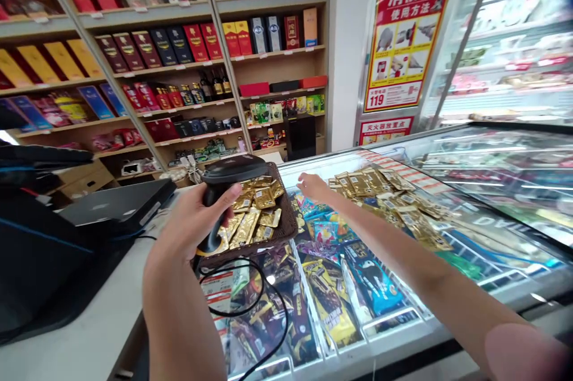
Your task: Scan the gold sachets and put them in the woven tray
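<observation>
My left hand (197, 217) is wrapped round the handle of a black barcode scanner (235, 167), its head pointing to the right. Beneath the scanner, a brown woven basket (289, 223) holds many small gold packets (250, 223). A black cable (286, 315) loops down from the scanner over the glass. My right hand (313, 187) reaches out above the freezer glass, just right of the basket, its fingers loosely bent and apart with nothing visible in them. More gold packets (376, 184) lie spread on the glass to the right of my right forearm.
Under the glass of the chest freezer (331, 348) are bagged ice creams. At left, a white counter (89, 333) carries dark checkout equipment (120, 202). Shelves (179, 64) of boxed bottles line the back wall. A red fire-hydrant poster (407, 34) and a lit display fridge (514, 52) stand at right.
</observation>
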A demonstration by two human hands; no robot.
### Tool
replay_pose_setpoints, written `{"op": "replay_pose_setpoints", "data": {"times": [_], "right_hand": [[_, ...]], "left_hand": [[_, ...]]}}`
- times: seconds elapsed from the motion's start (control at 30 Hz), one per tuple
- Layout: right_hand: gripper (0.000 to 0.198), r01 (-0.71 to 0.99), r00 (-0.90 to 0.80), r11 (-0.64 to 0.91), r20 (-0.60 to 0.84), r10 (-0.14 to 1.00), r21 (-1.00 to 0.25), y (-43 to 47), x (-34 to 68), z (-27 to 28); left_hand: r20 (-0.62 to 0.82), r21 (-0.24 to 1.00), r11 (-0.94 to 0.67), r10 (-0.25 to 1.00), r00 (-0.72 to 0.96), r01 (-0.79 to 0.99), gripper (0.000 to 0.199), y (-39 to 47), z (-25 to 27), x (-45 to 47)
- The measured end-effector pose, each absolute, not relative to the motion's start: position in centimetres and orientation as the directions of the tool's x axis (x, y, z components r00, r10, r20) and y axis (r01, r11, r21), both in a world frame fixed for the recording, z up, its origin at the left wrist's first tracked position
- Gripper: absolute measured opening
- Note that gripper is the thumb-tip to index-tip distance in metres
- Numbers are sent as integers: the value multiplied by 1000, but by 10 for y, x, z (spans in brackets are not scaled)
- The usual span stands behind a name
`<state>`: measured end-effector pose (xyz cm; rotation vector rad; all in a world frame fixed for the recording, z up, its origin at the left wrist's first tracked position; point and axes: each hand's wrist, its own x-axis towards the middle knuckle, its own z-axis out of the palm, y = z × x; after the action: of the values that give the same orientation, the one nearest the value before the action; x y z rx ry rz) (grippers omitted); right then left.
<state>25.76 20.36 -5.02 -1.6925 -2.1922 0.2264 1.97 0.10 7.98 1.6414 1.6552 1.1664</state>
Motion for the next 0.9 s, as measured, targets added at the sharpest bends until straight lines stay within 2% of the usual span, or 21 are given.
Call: {"op": "replay_pose_setpoints", "data": {"times": [0.13, 0.23, 0.33, 0.43, 0.5, 0.57, 0.67, 0.73, 0.8, 0.9], "right_hand": [[33, 976, -125, 117, -29, 992, -186, 171, 351, -64], [53, 996, -43, 27, -190, 981, -91, 152, 407, -68], [69, 997, -33, 14, -269, 963, -72, 143, 435, -71], [69, 988, -93, 57, -255, 962, -145, 144, 438, -77], [61, 975, -146, 100, -228, 963, -201, 150, 432, -81], [48, 950, -206, 159, -154, 966, -270, 159, 420, -80], [35, 868, -271, 258, 32, 962, -425, 174, 388, -69], [34, 766, -258, 285, 130, 957, -577, 181, 360, -55], [37, 604, -202, 259, 170, 965, -754, 185, 329, -42], [34, 369, -148, 258, 217, 965, -893, 185, 292, -30]], "left_hand": [[171, 836, -121, 984, -44, 535, 47, 9, 77, 29], [150, 829, -125, 989, -1, 546, 46, 11, 78, 40], [130, 828, -111, 992, 4, 550, 45, 12, 80, 50], [144, 820, -123, 990, 8, 559, 46, 13, 80, 54], [157, 817, -134, 988, 8, 561, 45, 14, 79, 53], [166, 818, -138, 986, 0, 559, 45, 16, 77, 51], [201, 828, -144, 978, -46, 543, 47, 21, 73, 46], [209, 857, -145, 975, -77, 495, 49, 26, 69, 43], [188, 894, -134, 978, -86, 427, 52, 33, 64, 40], [132, 931, -105, 990, -54, 351, 53, 44, 55, 36]]}}
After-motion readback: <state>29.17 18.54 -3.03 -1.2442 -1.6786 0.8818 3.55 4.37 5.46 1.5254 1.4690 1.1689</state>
